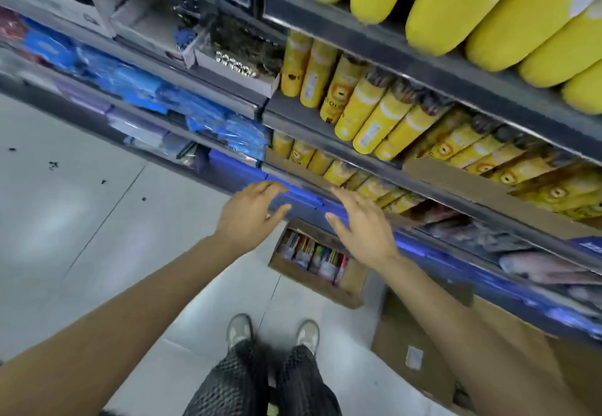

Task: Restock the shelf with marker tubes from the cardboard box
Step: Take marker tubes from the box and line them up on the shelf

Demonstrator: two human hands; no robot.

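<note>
— From the head camera, what can't you make out?

— Much of the shelf (325,184) is smeared by blur. The blue packets (146,89) on the left show no readable print. The big yellow rolls (456,1) on top are cut off by the frame edge. Labels on the marker tubes (368,112) are only partly legible. A flat cardboard sheet (417,344) on the floor (65,220) runs under the right forearm, so part of it is hidden.

— And the containers?

— The cardboard box (348,288) sits open on the floor just below the lowest shelf edge, ahead of the shoes (272,332). Coloured markers in clear packs fill it, side by side. Yellow marker tubes stand leaning in rows on two shelf levels. Small white trays (234,70) higher up hold dark clips, hard to tell apart.

— The hands?

— Left hand (250,213) and right hand (361,223) are both spread, fingers straight, holding nothing, apart from each other, reaching above the box near the lowest shelf edge.
</note>
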